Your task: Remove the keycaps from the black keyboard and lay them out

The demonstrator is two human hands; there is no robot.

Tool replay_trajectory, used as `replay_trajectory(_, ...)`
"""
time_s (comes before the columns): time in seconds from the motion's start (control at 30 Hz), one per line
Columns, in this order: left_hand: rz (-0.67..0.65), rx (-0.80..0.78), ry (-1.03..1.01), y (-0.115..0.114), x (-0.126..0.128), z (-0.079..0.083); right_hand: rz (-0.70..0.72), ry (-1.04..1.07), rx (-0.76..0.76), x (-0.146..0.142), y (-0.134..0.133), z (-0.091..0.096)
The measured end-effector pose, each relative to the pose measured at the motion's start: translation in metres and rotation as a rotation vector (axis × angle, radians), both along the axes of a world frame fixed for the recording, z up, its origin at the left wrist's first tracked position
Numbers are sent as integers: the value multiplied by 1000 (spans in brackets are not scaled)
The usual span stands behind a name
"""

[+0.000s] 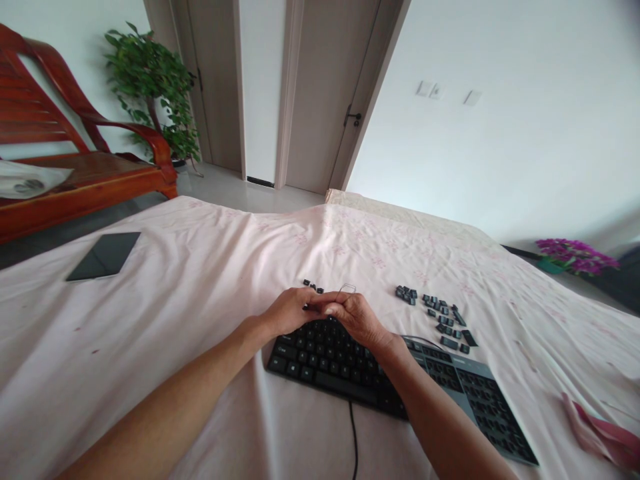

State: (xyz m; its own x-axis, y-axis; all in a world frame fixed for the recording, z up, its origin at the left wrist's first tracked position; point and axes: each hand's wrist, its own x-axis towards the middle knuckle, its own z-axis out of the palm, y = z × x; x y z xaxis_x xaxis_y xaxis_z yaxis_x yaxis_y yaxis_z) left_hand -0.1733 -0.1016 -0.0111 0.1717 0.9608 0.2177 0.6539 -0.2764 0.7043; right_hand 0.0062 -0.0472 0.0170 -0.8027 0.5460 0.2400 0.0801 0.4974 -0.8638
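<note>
Both my hands meet over the upper left part of a black keyboard (325, 363). My right hand (356, 316) is closed on a wire keycap puller (349, 287), whose thin loop sticks out past the knuckles. My left hand (293, 311) is closed too, its fingertips against those of the right; a small dark bit shows at its fingers, too hidden to name. A few loose black keycaps (313, 287) lie just beyond the hands. On the right, partly behind my right forearm, is a second keyboard (493, 407), grey and black, with many keys off.
Several loose keycaps (445, 320) lie in groups behind the grey keyboard. A dark tablet (104, 256) rests at the left on the wrinkled pink cloth (210, 280). Thin sticks (526, 355) and a pink-red cloth (603, 433) are at the right. A black cable (354, 433) runs toward me.
</note>
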Motion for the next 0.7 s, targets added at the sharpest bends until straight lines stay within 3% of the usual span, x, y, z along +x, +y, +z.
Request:
replay_trajectory(0.2,-20,5,18,4,1,-6,-38,-123,157,0,1,-9)
replay_trajectory(0.47,23,12,38,2,9,-6,-155,-28,261,3,-2,-18)
replay_trajectory(0.7,-4,128,99,-6,14,4,-218,94,287,5,-7,-22)
